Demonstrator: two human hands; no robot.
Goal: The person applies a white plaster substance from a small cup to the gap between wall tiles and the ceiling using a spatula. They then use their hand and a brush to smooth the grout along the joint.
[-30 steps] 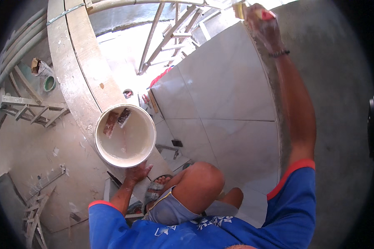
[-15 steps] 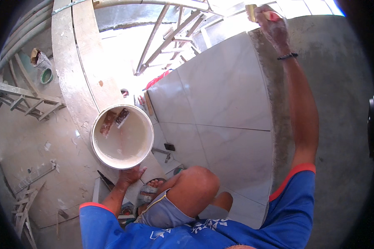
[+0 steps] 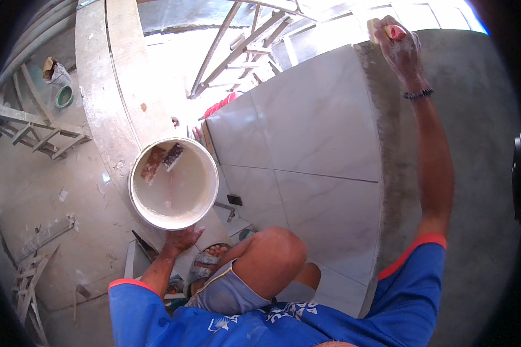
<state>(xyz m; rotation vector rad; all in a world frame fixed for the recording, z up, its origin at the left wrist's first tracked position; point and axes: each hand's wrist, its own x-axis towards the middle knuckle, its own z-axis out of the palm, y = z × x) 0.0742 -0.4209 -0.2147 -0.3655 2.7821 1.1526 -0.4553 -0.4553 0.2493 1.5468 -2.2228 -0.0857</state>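
Note:
On the plank scaffold stands a white bucket (image 3: 174, 220) with pale, cloudy liquid in it. Two flat blades lean inside against its far wall, a reddish-brown one (image 3: 152, 164) and a dark one (image 3: 172, 157). My left hand (image 3: 181, 238) lies on the plank close against the bucket's near side, thumb spread; the bucket's rim hides the other fingers. Raised at the far right, my right hand (image 3: 400, 53) is closed around a brush (image 3: 395, 33) with a red handle and a pale head. It is near the top of the tiled wall. Whitish residue coats that hand.
Large pale tiles (image 3: 318, 127) cover the wall beside me; bare grey cement (image 3: 457, 139) adjoins them. My sandalled foot (image 3: 205, 263) rests on the plank (image 3: 118, 92). Below left are a wooden trestle (image 3: 40, 136), a green-rimmed pail (image 3: 64, 96) and debris on the floor. Wooden framing (image 3: 237, 52) stands ahead.
My right hand has moved slightly right and nearer with the brush, and its wrist has turned. The bucket sits slightly higher in the picture; my left hand stays beside it.

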